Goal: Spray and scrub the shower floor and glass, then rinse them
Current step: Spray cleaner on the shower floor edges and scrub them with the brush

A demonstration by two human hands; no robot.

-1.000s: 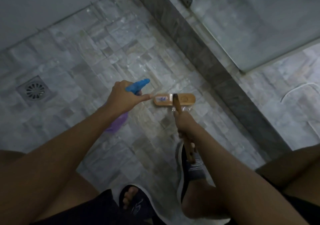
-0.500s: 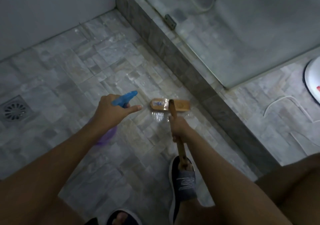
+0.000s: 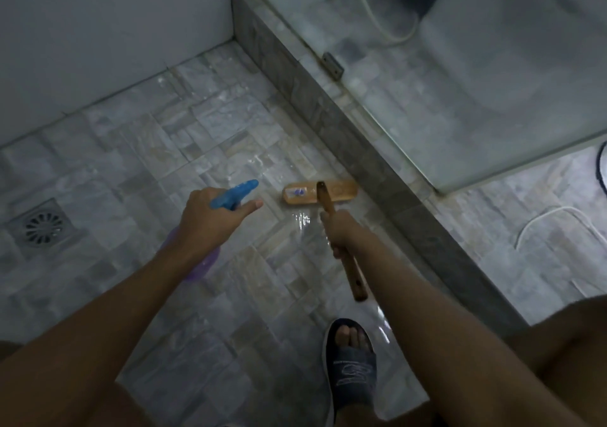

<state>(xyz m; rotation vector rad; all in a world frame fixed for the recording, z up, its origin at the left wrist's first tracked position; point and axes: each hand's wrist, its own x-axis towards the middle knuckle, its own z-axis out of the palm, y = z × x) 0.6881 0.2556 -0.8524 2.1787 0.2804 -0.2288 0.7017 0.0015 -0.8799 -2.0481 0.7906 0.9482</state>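
My left hand (image 3: 210,219) grips a spray bottle (image 3: 235,194) with a blue trigger head and a purple body, its nozzle pointing right and the index finger stretched out. My right hand (image 3: 340,234) holds the wooden handle of a scrub brush (image 3: 320,191), whose wooden head rests flat on the wet stone-tile shower floor (image 3: 164,137) beside the grey kerb (image 3: 354,141). The glass panel (image 3: 476,91) stands on that kerb to the right. A patch of water glints on the tiles just in front of the brush head.
A square floor drain (image 3: 44,226) sits at the left. A white wall (image 3: 98,32) bounds the far side. My foot in a dark slide sandal (image 3: 351,364) stands at the bottom centre. A metal hinge (image 3: 332,64) clamps the glass; a white hose (image 3: 555,219) lies beyond the kerb.
The view has tilted up and left, showing more wall and glass. The brush head has stayed near the kerb with slight shifts. Both hands keep their grips.
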